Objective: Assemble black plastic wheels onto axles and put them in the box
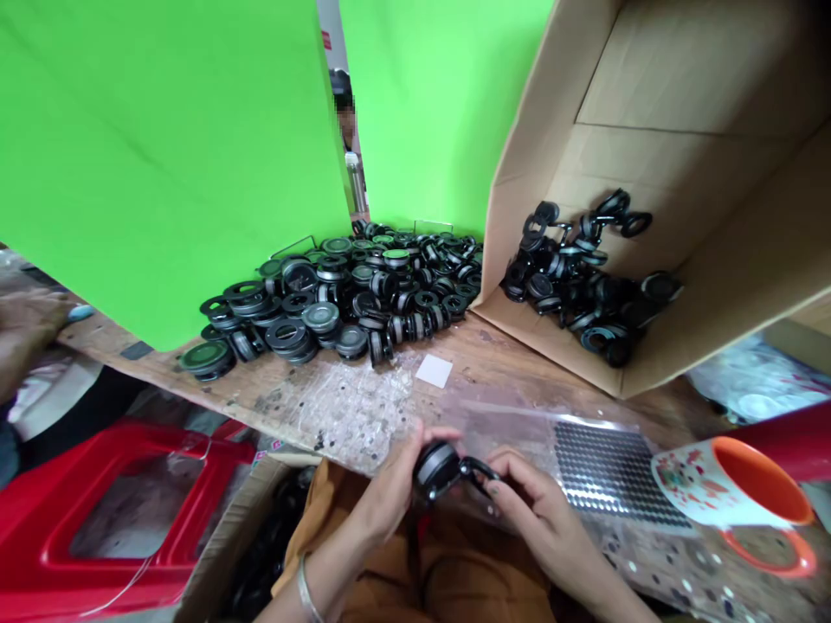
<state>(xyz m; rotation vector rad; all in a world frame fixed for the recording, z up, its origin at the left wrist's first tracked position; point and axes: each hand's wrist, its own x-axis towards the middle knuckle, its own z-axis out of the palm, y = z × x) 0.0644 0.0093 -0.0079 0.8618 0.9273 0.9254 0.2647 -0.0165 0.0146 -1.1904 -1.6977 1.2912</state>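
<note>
Low over my lap, at the table's front edge, I hold a black round part (pixel 438 467) with a grey band and a small ring on a short arm. My left hand (pixel 397 493) is closed around its round body. The fingers of my right hand (pixel 529 502) pinch the ring end. Similar parts form a large pile (pixel 351 298) on the table ahead. Right of my hands lies a sheet of small dark, shiny dots (pixel 614 472), partly under clear plastic film (pixel 506 433). A small white square (pixel 434 370) rests between the pile and my hands.
An open cardboard box (pixel 655 151) on the right holds more black parts. Near the right edge, an orange-and-white mug (pixel 694 480) lies tilted in view. Green panels (pixel 162 156) stand behind the pile. Lower left are a red stool (pixel 39 519), another box (pixel 224 545) and another person's hand (pixel 29 337).
</note>
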